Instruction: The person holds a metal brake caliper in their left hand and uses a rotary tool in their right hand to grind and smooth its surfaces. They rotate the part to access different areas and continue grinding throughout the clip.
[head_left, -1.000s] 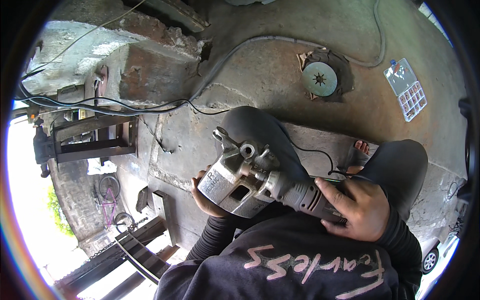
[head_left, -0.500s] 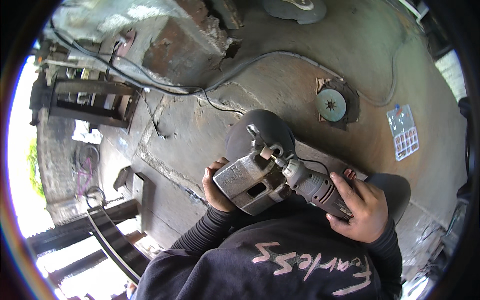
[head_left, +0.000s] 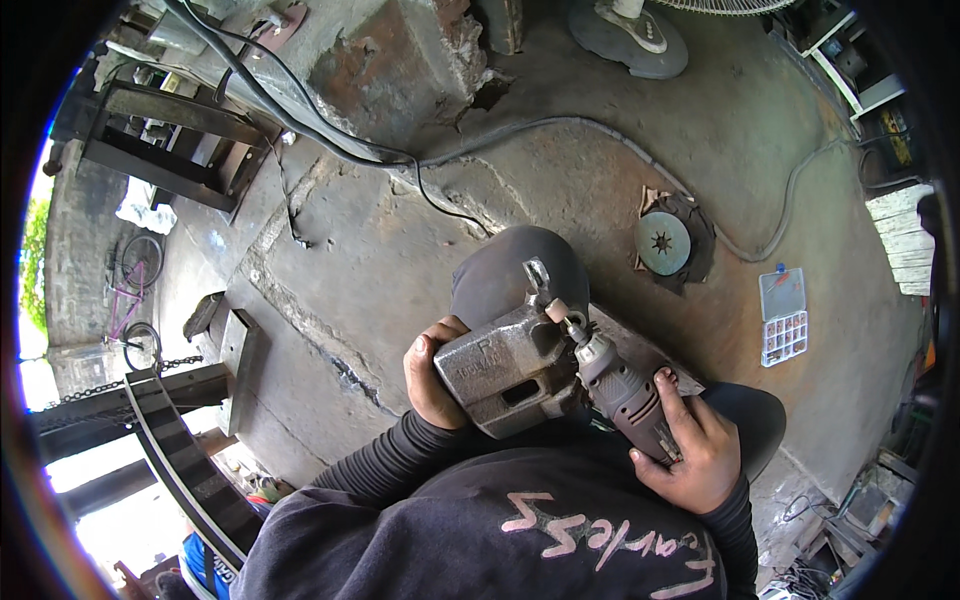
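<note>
- in the head view, a grey cast-metal caliper is held in the air over the lap, with a raised left knee seen behind its upper part; it is not rested on the floor.
- the caliper is gripped at its left end by the left hand, with the fingers closed around that end.
- a grey rotary tool is gripped around the rear of its body by the right hand; its nose is tilted up and to the left.
- a small pinkish cylindrical bit is carried at the nose and is placed at the caliper's upper right edge, beside a protruding lug; whether the two are touched together cannot be told.
- toward the floor's right edge, a clear compartment box is laid with its lid opened.
- between that box and the knee, a round metal disc with a star-shaped centre is set on the floor.
- along the floor's far edge, a fan base is stood, and a grey hose is stretched in front of it.
- beyond the floor's left edge, a pink-framed bicycle is seen near the wall.
</note>
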